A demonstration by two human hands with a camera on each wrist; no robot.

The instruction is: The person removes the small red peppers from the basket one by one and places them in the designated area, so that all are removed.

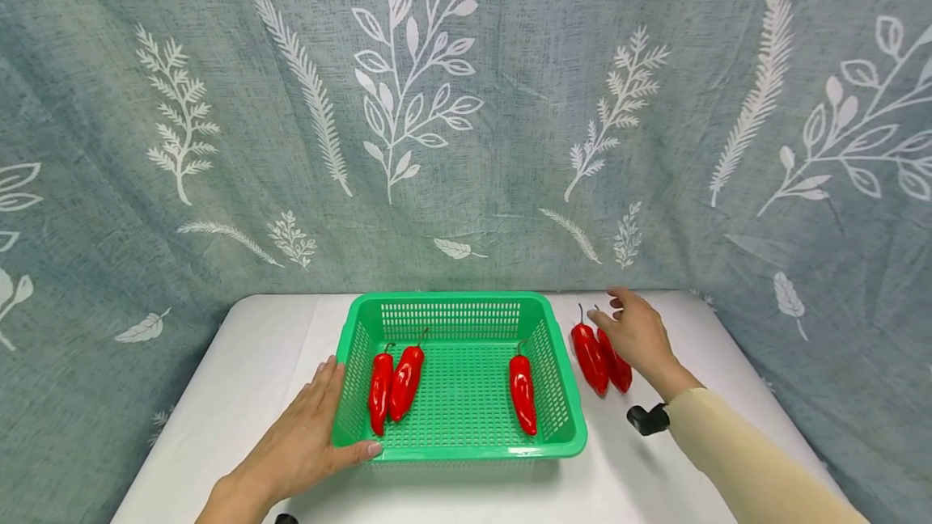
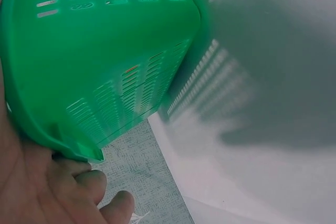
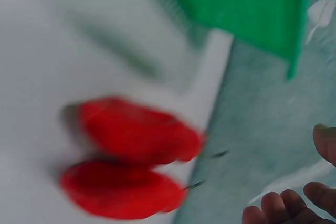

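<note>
A green plastic basket (image 1: 466,453) with slotted walls stands on the white table. Inside it, two red chili peppers (image 1: 406,382) lie side by side at the left, and one red chili pepper (image 1: 522,395) lies at the right. My left hand (image 1: 302,427) rests against the basket's front left corner, thumb on the front rim and straight fingers along the left side. Two more red chili peppers (image 1: 588,358) lie on the table right of the basket. Above them hovers my right hand (image 1: 641,336), fingers apart and holding nothing; it partly covers the farther pepper.
The white tabletop (image 1: 619,483) surrounds the basket. Behind it hangs a grey-green cloth (image 1: 510,241) with white leaf prints, which also lines both sides. A black wrist camera (image 1: 646,420) sits at the right wrist.
</note>
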